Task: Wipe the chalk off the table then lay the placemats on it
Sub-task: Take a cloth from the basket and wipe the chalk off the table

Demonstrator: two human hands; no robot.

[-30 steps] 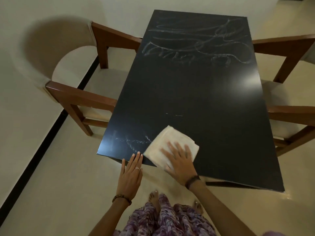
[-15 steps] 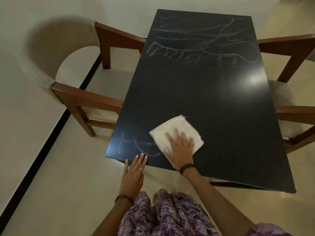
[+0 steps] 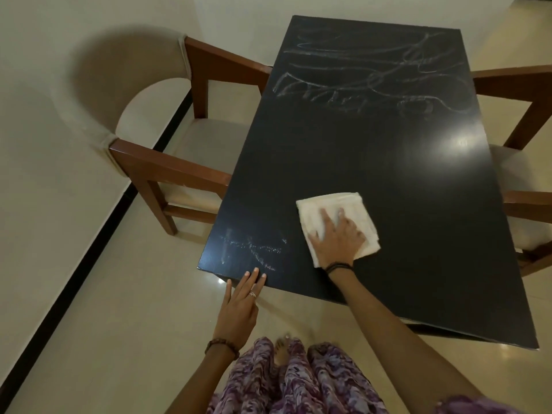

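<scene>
A black rectangular table [image 3: 373,162] stretches away from me. White chalk scribbles [image 3: 370,76] cover its far end, and a fainter chalk smear [image 3: 254,249] sits at the near left corner. My right hand [image 3: 336,237] presses flat on a folded white cloth [image 3: 352,210] on the tabletop, to the right of the smear. My left hand [image 3: 242,306] has its fingers straight, with the fingertips resting on the table's near edge just below the smear. No placemats are in view.
A wooden armchair with beige upholstery [image 3: 167,156] stands at the table's left side. Another wooden chair [image 3: 525,186] stands at the right side. The floor is pale tile with a dark strip [image 3: 89,255] along the left. My patterned purple clothing [image 3: 286,380] shows at the bottom.
My right hand has slid the cloth away from the near edge, up and to the right across the table, uncovering more of the near-left smear. My left hand stays at the near edge.
</scene>
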